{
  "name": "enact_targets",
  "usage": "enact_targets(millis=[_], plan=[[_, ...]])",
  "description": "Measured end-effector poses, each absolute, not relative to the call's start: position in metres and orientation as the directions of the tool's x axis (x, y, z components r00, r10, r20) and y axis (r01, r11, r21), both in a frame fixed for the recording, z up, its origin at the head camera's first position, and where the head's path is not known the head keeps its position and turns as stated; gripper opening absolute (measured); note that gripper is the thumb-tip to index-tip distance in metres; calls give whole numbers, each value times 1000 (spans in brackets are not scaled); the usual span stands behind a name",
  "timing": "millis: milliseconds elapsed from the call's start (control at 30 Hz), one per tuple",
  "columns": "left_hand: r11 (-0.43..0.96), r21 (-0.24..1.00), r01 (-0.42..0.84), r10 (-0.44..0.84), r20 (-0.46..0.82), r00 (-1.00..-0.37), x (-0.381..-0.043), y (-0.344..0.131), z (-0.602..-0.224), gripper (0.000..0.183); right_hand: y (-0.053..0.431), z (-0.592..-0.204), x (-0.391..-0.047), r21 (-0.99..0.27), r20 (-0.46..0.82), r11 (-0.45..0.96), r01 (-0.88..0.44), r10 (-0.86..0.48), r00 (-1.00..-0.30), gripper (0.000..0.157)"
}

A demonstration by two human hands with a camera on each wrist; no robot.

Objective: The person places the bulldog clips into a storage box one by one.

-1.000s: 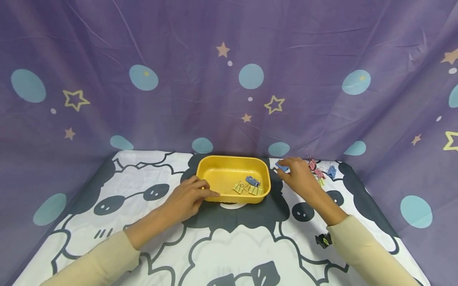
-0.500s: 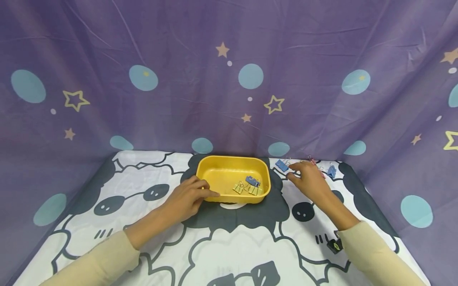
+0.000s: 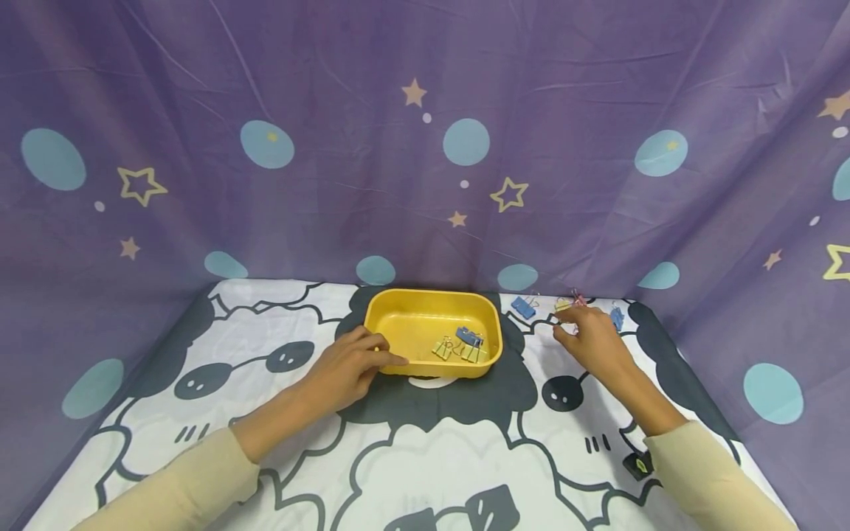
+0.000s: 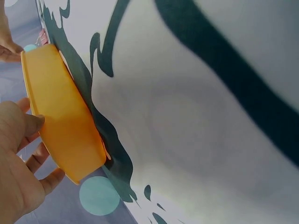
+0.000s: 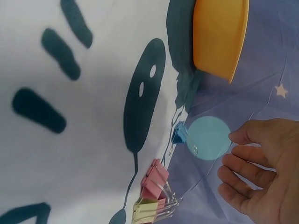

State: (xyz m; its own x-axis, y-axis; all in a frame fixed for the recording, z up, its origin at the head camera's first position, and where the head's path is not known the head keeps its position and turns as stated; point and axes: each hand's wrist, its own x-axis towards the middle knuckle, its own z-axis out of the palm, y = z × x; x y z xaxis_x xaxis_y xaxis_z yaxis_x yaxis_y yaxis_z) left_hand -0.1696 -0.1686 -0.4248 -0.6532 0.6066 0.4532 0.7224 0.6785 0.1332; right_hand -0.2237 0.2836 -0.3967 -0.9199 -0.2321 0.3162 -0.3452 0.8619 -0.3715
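At the yellow tray's (image 3: 398,369) front left corner, my left hand (image 3: 348,366) holds the rim, thumb along the front wall and fingers over the left side. A blue binder clip (image 3: 468,336) and two pale yellow ones lie at the tray's right inside. My right hand (image 3: 589,341) hovers near the binder clips right of the tray, fingers slightly bent and holding nothing. Close to its fingertips is a yellow binder clip (image 3: 562,304). In the right wrist view, a pink binder clip (image 5: 154,179) lies against a yellow one. My right hand partly hides this group from above.
One blue binder clip (image 3: 523,307) lies between tray and right hand; another blue clip (image 3: 617,318) is farther right. A small black object (image 3: 638,465) is beside the right sleeve. A purple curtain (image 3: 319,206) hangs behind the sheep-print cloth (image 3: 432,457).
My right hand has moved right, away from the blue binder clip beside the tray, towards the pink and yellow clips. The left hand and tray have stayed still.
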Motion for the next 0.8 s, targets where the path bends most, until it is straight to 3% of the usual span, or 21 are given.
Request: enact_targets(millis=[800], plan=[[679,126,723,609,453,-651,-170,-169,-426,48,328,-420,-220,-318,279,909,-269,-181,-943,34]])
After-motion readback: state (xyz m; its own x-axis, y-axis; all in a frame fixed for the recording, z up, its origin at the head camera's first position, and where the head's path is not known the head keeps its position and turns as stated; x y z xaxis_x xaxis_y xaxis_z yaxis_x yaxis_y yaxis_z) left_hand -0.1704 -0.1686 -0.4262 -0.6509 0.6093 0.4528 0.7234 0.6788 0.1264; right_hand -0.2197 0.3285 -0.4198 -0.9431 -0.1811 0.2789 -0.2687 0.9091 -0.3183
